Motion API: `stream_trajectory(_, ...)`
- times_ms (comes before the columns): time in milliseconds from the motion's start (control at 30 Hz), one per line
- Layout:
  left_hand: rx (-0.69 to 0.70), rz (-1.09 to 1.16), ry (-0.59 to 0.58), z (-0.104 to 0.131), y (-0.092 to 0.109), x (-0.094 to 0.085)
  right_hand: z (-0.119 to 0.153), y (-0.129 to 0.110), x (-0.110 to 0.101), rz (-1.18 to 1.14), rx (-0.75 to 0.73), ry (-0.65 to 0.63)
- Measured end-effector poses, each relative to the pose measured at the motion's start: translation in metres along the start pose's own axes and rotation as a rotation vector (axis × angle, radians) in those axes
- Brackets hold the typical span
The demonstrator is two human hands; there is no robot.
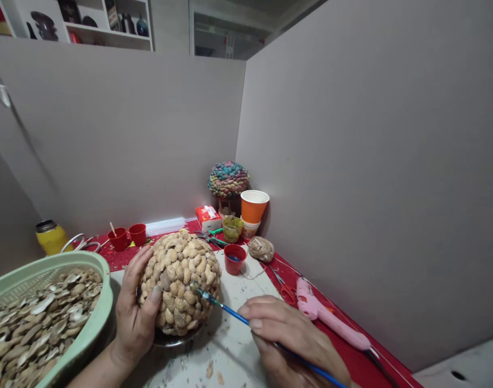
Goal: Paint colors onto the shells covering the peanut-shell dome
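A ball covered in peanut shells (181, 275) rests on a shiny metal dish (177, 340) in front of me. My left hand (137, 302) is wrapped around the ball's left side, thumb on its front. My right hand (290, 334) pinches a blue paintbrush (235, 313). The brush's bristles touch the front of the ball, where a small dark spot shows. Just behind the ball, to its right, stands a red cup (235, 260) with dark blue liquid inside.
At left is a green basket (105, 291) of shells. A pink glue gun (331, 318), scissors (284, 288) and twine (261, 249) lie at right. Behind are red cups (117, 238), an orange cup (254, 207) and a colourful ball-topped piece (228, 179). Grey panels (371, 134) enclose the table.
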State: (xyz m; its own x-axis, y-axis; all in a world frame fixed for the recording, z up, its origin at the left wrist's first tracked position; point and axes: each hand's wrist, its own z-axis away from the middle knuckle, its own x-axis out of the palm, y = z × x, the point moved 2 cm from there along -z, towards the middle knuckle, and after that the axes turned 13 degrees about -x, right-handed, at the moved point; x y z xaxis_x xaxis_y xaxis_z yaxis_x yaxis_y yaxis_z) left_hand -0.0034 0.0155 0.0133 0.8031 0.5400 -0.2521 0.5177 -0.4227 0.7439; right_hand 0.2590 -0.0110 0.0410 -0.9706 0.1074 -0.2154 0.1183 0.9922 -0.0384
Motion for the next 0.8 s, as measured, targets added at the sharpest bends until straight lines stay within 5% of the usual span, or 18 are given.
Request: stream_trajectory(800,-0.048,0.012,0.015,-0.001,0.001,0.001,-0.003,0.008,0.008,-0.017,-0.031,-0.028)
